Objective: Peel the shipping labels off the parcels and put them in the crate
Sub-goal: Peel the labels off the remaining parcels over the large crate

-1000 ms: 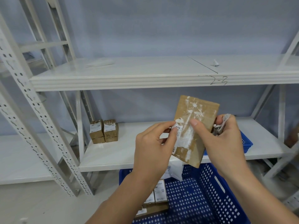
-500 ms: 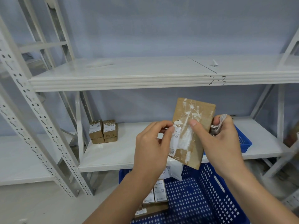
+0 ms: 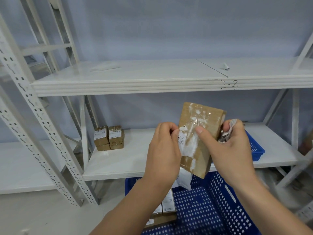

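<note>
Head view: left hand [image 3: 163, 150] pinches label [image 3: 183, 140] at parcel [image 3: 203, 114] left edge; right hand [image 3: 232, 153] grips parcel above crate [image 3: 218, 188].

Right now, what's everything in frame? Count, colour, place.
held parcel: one, brown, white label residue, in front of the lower shelf
shipping label: one, white, half peeled at the held parcel's left edge
crumpled scraps: one wad, whitish, by the held parcel's right edge
shelf boxes: small stack, brown, white labels, lower shelf's left end
crate: one, blue, bottom of view
crate parcels: several, brown, white labels, inside the crate
white bag: one, at the crate's far wall
basket: one, blue, lower shelf's right end
rack: one, white, "2-3" written on upper shelf edge
left hand: one, grip pinching the shipping label
right hand: one, grip round the held parcel and crumpled scraps
</note>
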